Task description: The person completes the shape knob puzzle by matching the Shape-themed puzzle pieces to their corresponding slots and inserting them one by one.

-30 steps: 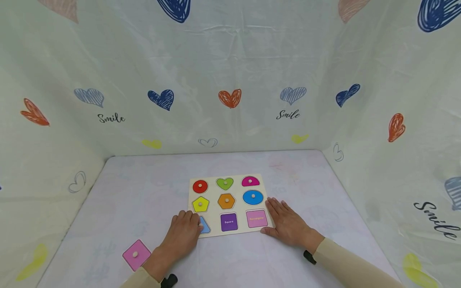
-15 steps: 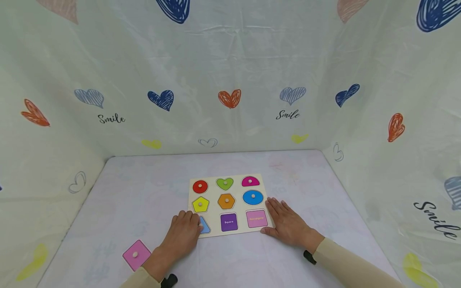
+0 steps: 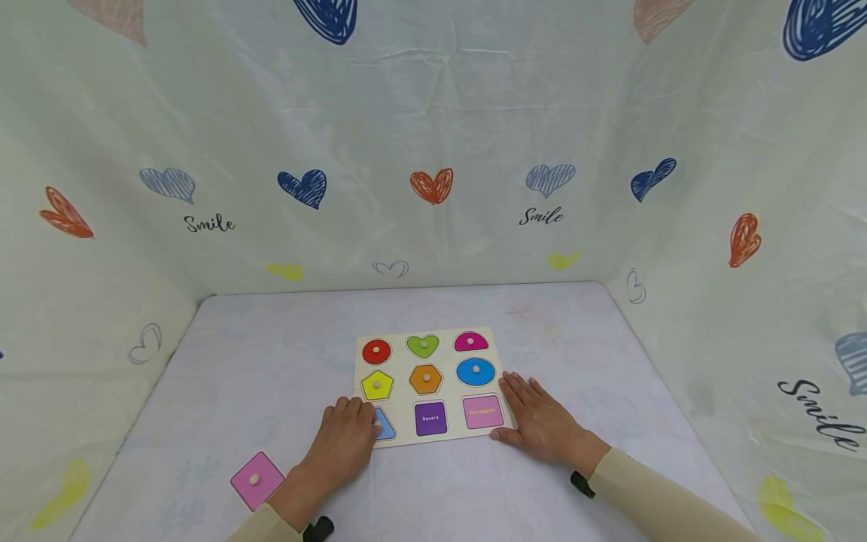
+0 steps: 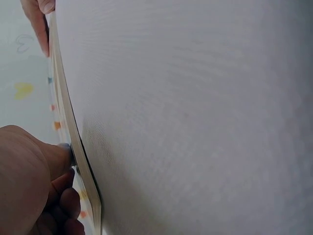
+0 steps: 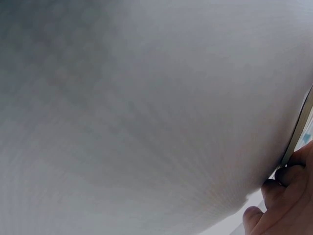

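Observation:
A cream puzzle board (image 3: 405, 425) lies on the table, showing several knobbed shapes in rows. My left hand (image 3: 342, 436) is over its near left corner, with thumb and curled fingers pinching the light blue triangle piece (image 3: 387, 426); the hand hides most of that piece. In the left wrist view the thumb and fingertips meet just above the board's edge (image 4: 88, 176). My right hand (image 3: 542, 421) lies flat with straight fingers along the board's right edge, the thumb at its near right corner. The front row also has a purple "Square" recess (image 3: 430, 418) and a pink "Rectangular" recess (image 3: 483, 412), both without knobs.
A loose pink piece (image 3: 256, 479) with a pale knob lies on the white table (image 3: 271, 361) beside my left wrist. A pale curtain (image 3: 366, 226) printed with hearts and "Smile" encloses the back and both sides.

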